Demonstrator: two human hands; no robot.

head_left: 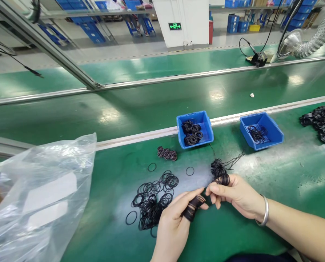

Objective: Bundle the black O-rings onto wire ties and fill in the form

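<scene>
Left hand: My left hand [171,233] is at the near middle of my view. Its fingers are closed together and point to the right, and a stack of black rubber O-rings [192,208] sits looped around them.

Right hand: My right hand [235,193] is just to the right, with a silver bangle [264,211] on the wrist. Its thumb and fingers are closed in a pinch on a bunch of thin black O-rings [218,173], which lies at the far side of the hand. Its fingertips are just beside the stack on my left hand.

Near left: A crumpled clear plastic bag [39,196] lies at the edge of the green conveyor belt [288,189].

On the belt: A loose heap of black O-rings [150,205] lies just left of my left hand. Farther away is a small stacked group of rings [166,153].

Far edge of belt: Two blue plastic bins stand beside a metal rail [151,134]. The left bin [204,122] holds a bunch of rings [192,133], and the right bin [271,127] holds thinner rings [256,134].

Right: A pile of larger black round parts [322,123] lies on the belt.

Far: Beyond is a second green belt [179,109], then a flexible silver duct [313,36] and blue crates [232,25].
</scene>
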